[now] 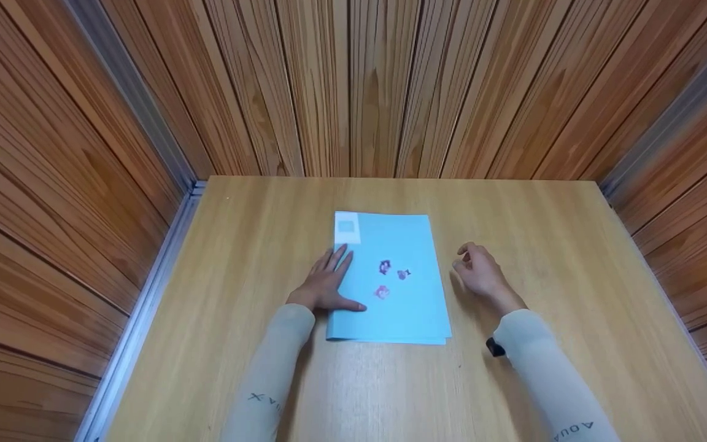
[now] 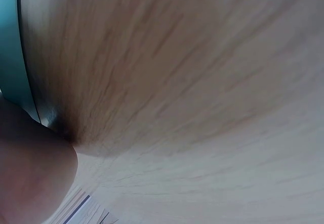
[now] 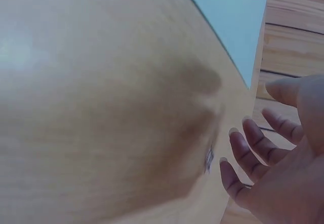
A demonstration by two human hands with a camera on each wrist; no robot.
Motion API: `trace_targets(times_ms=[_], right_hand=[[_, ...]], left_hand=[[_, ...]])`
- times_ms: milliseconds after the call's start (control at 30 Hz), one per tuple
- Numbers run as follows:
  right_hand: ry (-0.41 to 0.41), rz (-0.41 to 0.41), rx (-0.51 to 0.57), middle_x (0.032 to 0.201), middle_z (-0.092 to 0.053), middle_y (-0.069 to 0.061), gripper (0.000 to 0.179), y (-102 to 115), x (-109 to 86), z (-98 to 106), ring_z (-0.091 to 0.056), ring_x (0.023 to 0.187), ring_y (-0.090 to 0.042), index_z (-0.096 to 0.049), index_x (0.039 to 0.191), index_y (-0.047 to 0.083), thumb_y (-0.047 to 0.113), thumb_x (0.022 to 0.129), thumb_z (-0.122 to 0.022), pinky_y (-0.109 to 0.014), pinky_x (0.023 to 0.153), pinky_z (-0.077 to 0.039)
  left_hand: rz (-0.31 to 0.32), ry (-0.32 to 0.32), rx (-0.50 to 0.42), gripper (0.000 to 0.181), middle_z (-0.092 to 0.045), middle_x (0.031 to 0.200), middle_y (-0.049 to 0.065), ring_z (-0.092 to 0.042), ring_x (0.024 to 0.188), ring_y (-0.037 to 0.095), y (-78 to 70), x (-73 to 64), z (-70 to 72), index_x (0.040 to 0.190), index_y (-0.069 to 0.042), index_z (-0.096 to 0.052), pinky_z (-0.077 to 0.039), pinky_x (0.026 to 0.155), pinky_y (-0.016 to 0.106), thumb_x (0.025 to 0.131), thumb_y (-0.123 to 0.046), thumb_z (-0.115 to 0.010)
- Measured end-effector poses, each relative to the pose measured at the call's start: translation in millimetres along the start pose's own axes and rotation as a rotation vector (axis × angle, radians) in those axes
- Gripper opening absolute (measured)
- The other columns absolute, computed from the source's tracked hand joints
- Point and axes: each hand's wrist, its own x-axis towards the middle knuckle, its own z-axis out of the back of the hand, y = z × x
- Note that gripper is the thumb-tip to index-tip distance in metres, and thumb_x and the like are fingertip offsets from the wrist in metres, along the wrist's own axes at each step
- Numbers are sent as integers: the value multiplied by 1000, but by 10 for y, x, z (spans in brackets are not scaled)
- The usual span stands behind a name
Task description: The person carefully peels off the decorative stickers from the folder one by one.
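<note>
A light blue paper folder [image 1: 402,239] lies closed on the wooden table, its long sides running away from me. It bears a white label at its upper left and three small purple and pink flower-like stickers [image 1: 382,292]. My left hand [image 1: 323,287] rests on the folder's left edge with fingers spread and the thumb stretched across the cover. To the right of the folder, apart from it, my right hand [image 1: 481,270] hovers above the table, fingers loosely bent around nothing. The right wrist view shows those relaxed fingers [image 3: 246,155] beside a corner of the folder.
Bare wooden tabletop [image 1: 243,245] surrounds the folder. Plank-patterned walls [image 1: 378,86] stand behind the table and on both sides, with metal framing [image 1: 139,92] at the corners. A small black object [image 1: 495,347] shows at the right sleeve's cuff.
</note>
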Motion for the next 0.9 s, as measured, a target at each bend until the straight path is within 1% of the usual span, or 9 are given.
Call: trace_targets(times_ms=[233,433,600,733,900], right_hand=[[24,31,-3,124,-52,-22,36,138,54,-120,-55,109,-38,-50,135,-3,18,106,-53,-51,90,-49],[39,56,-26,121,-54,-20,33,221,100,-232,-55,106,-35,-52,133,-1,18,106,-53,-50,90,-48],[60,45,-30,120,-55,-16,36,278,109,-297,-56,106,-32,-52,135,2,20,105,-57,-48,93,-50],[72,37,-19,120,-55,-15,36,321,101,-335,-57,106,-31,-51,137,4,20,105,-57,-47,92,-53],[107,23,-13,125,-55,-15,37,370,100,-412,-57,110,-31,-51,138,6,20,105,-58,-47,97,-54]], left_hand=[[2,3,-31,127,13,172,-11,12,158,28,-16,-22,13,166,-31,-4,-10,124,58,71,-76,-77],[4,7,-17,126,11,172,-10,13,158,27,-6,14,11,166,-30,-5,-10,125,57,72,-75,-77],[17,11,-11,127,13,172,-12,12,158,27,-2,19,1,166,-32,-4,-13,124,58,71,-77,-76],[7,5,-23,126,13,172,-11,11,158,28,-11,5,8,166,-31,-5,-13,124,59,72,-76,-76],[16,10,-33,125,14,171,-13,12,158,27,-9,-11,22,166,-33,-4,-13,124,59,73,-76,-76]])
